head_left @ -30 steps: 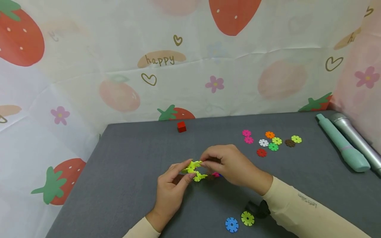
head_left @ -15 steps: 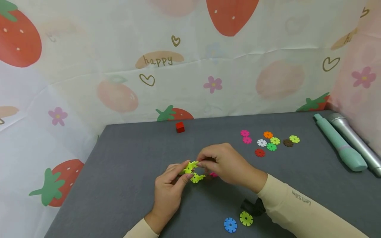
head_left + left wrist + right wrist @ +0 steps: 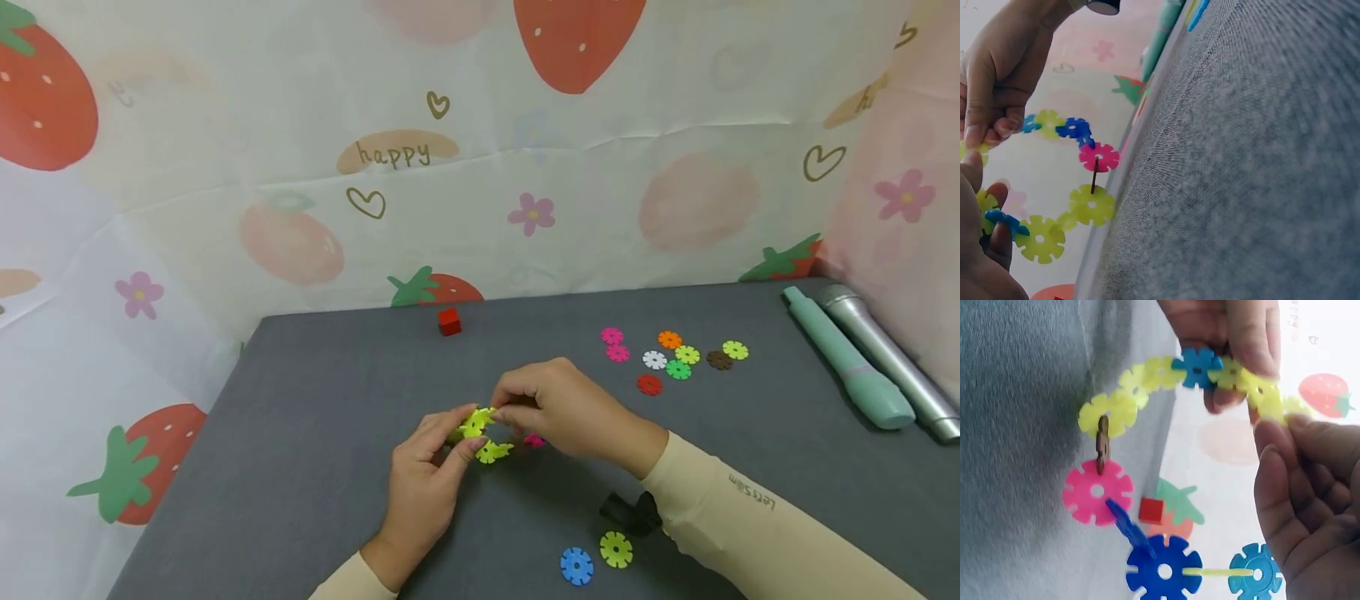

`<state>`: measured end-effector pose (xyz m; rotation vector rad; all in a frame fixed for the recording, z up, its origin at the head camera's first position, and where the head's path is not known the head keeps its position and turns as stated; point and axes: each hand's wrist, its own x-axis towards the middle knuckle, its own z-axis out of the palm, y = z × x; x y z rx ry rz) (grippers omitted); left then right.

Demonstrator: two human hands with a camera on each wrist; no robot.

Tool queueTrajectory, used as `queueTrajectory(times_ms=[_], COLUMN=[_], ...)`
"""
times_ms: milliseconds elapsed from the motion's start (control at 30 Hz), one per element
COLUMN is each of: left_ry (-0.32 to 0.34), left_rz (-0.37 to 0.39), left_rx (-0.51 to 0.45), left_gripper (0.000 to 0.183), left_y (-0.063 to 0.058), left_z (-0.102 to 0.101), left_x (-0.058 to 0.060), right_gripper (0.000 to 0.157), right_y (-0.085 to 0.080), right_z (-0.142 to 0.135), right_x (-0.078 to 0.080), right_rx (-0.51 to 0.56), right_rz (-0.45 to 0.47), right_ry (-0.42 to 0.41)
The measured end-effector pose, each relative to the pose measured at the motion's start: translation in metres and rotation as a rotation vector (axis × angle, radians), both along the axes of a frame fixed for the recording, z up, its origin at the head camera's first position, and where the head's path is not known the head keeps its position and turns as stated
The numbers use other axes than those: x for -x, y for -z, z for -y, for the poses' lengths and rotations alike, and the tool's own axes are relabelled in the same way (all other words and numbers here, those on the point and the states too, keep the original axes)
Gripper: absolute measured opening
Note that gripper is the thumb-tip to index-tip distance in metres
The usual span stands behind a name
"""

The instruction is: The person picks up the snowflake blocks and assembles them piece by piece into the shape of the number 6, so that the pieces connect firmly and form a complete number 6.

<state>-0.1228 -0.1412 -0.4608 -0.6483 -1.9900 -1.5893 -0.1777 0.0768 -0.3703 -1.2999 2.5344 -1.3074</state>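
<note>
A chain of slotted plastic discs (image 3: 475, 425) curves between the two hands, close over the grey table. My left hand (image 3: 427, 479) pinches its yellow-green stretch between thumb and fingers. At the chain's yellow end, my right hand (image 3: 573, 412) pinches a yellow disc (image 3: 1263, 394), its fingertips right beside the left thumb. In the right wrist view a light blue disc (image 3: 1197, 359) sits among the yellow ones. A brown disc (image 3: 1103, 445), a pink disc (image 3: 1079, 494) and a dark blue disc (image 3: 1141, 569) hang further along. Fingers hide part of the joined end.
Several loose discs lie at back right, among them a red disc (image 3: 649, 384) and a white disc (image 3: 655, 353). A blue disc (image 3: 577, 554) and a yellow-green disc (image 3: 616, 537) lie in front. A red cube (image 3: 449, 322), green microphone (image 3: 855, 367) and silver microphone (image 3: 888, 354) stand farther off.
Both hands keep their hold on the chain and barely move. The whole head view has shifted slightly, with the scene sliding left.
</note>
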Motion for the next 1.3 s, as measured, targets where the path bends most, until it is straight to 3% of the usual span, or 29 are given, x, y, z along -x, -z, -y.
queueTrajectory(times_ms=[133,267,467,733,933,1133,1300], left_ry=[0.057,0.069,0.049,0.070,0.044,0.014,0.069], left_rz=[0.027,0.028,0.098,0.162,0.158,0.125,0.135], left_rx=[-0.010,-0.041,-0.123,-0.150,-0.136,-0.104,-0.169], left_gripper=[0.047,0.044,0.035,0.046,0.039,0.035,0.036], left_y=[0.001,0.001,0.002,0.005,0.004,0.003,0.002], left_z=[0.002,0.003,0.003,0.006,0.008,0.008,0.006], left_x=[0.002,0.002,0.003,0.005,0.004,0.003,0.002], right_gripper=[0.008,0.021,0.021,0.021,0.024,0.031,0.037], right_y=[0.002,-0.001,-0.002,0.015,0.035,0.056,0.073], right_z=[0.000,-0.010,-0.048,-0.103,-0.131,-0.150,-0.167], right_x=[-0.005,-0.012,-0.017,-0.021,-0.025,-0.029,-0.030], right_rx=[0.026,0.115,0.207,0.263,0.272,0.248,0.209], right_rz=[0.072,0.150,0.136,0.188,0.235,0.284,0.374], right_ry=[0.028,0.052,0.142,0.214,0.249,0.216,0.082])
